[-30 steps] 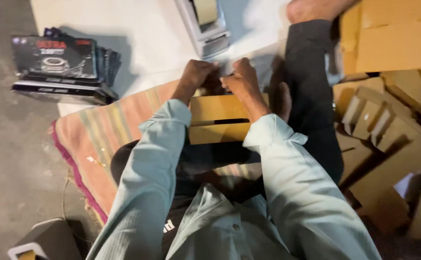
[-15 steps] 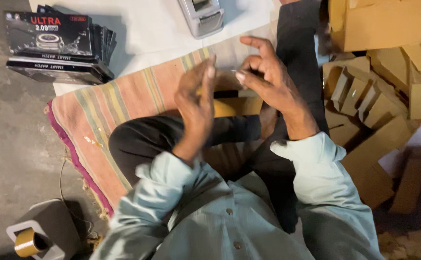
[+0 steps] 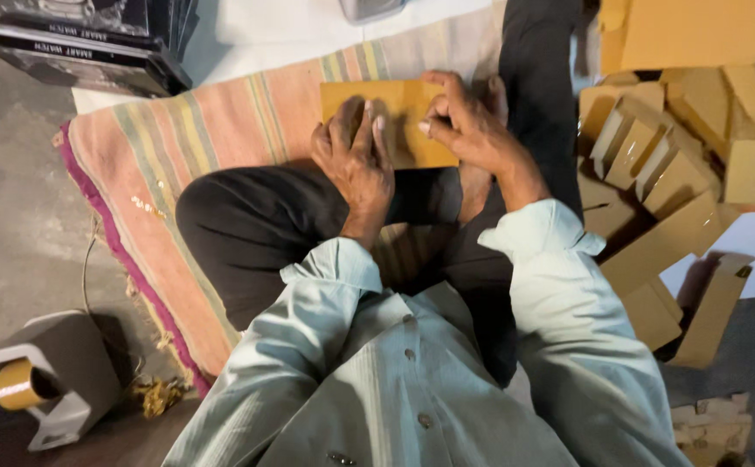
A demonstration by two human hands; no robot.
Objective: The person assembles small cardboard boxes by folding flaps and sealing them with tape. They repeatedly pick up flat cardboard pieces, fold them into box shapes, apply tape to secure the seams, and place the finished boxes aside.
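Flat cardboard piece [image 3: 403, 112] lies on striped mat [image 3: 178, 147], just beyond our crossed legs. Our left hand [image 3: 356, 160] presses down on its near left part, fingers spread flat. Our right hand [image 3: 468, 125] curls over right edge, fingertips pinching it. To fold clean, we judge: keep left palm firm as anchor, run crease along edge evenly. Heap of folded cartons [image 3: 654, 164] sits at right.
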